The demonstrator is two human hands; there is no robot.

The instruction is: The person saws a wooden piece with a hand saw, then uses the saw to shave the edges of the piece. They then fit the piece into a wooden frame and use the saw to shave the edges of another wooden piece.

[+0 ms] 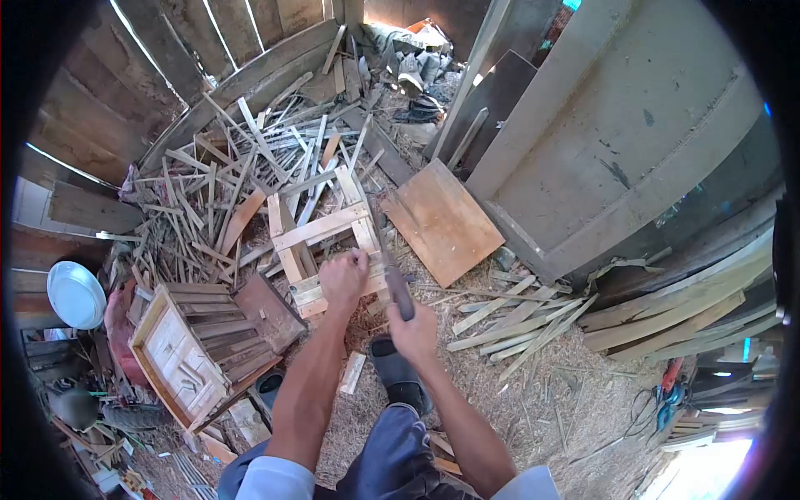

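Observation:
A small frame of pale wooden slats [321,227] stands in front of my feet. My left hand [344,279] is closed at its near right corner, against the slats; what its fingers hold is too small to make out. Just to the right, my right hand [412,329] is wrapped round the dark handle of a tool [399,292]. The tool points away from me along the frame's right side, and its head is hard to make out.
Loose sticks [250,167] are heaped behind the frame. A flat wooden board [444,222] lies to the right, near more slats [525,321]. At left are a slatted wooden piece [187,354] and a white basin [76,295]. A large panel [617,125] leans at the right.

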